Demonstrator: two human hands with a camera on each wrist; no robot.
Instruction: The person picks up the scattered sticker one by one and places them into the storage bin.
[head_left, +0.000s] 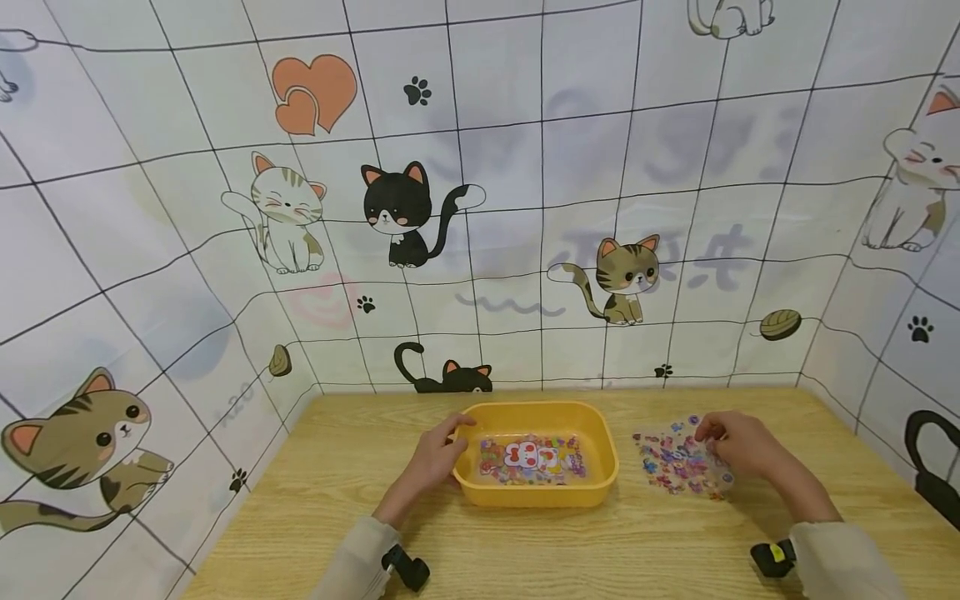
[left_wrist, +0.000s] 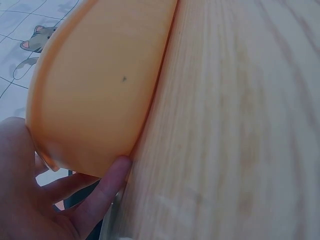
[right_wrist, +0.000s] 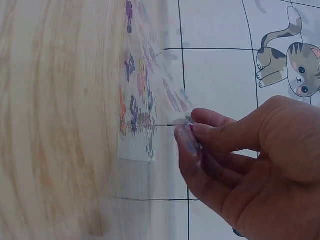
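A yellow plastic tray [head_left: 534,497] stands on the table, holding a clear sticker sheet [head_left: 531,457] with a white rabbit-like figure and many colourful bits. My left hand [head_left: 431,458] grips the tray's left end. In the left wrist view, that hand's thumb is at the rim of the tray [left_wrist: 100,95] and a fingertip touches its lower wall. Right of the tray, transparent sheets with small purple, pink and blue stickers [head_left: 671,462] lie on the table. My right hand [head_left: 742,446] pinches the edge of a clear sticker sheet [right_wrist: 167,87], raised off another sheet [right_wrist: 132,120] under it.
The wooden table [head_left: 360,483] is enclosed by a white cloth wall [head_left: 510,275] with cat drawings and black grid lines. A black looped object [head_left: 933,475] hangs at the far right. Each wrist wears a black strapped camera.
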